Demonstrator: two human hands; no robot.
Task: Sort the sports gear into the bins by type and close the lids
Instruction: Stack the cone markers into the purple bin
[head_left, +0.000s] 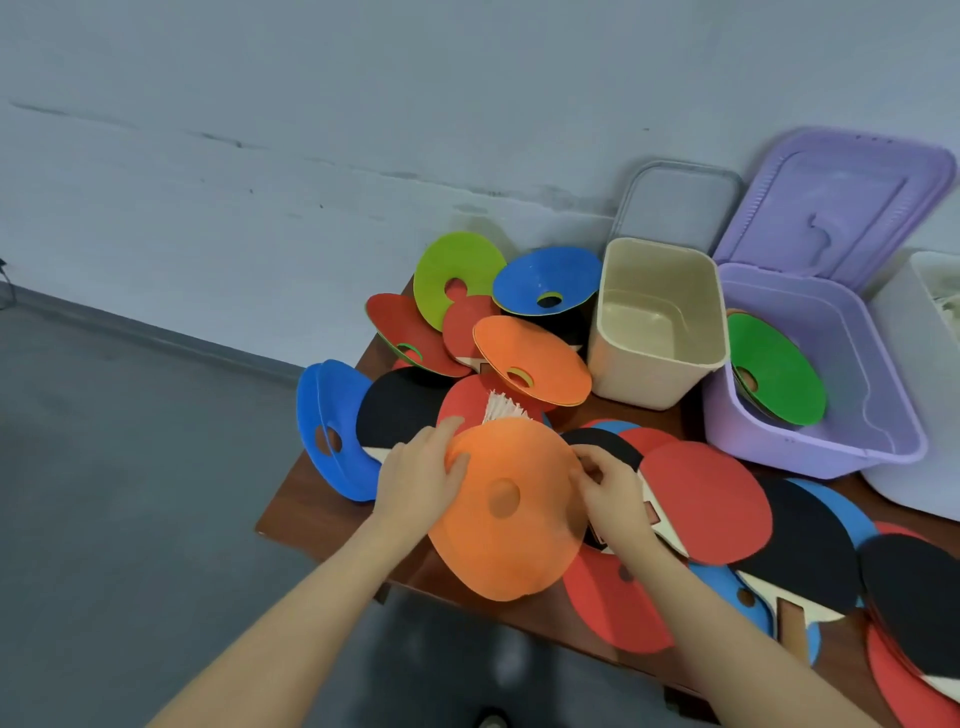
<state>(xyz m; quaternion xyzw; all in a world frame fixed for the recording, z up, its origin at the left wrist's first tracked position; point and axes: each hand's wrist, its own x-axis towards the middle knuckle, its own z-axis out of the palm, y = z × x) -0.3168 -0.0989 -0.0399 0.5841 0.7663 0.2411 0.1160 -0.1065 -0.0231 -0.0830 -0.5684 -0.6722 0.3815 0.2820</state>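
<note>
Both hands grip orange cone (511, 512): L hand (418, 480) on left rim, R hand (608, 493) on right rim. Purple bin (878, 431) lies up-right of cone, R hand nearer.

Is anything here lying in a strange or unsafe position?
Yes. The blue cones at the table's left edge stand tilted and overhang it, as if about to slide off. The rest is an unsorted heap.
</note>
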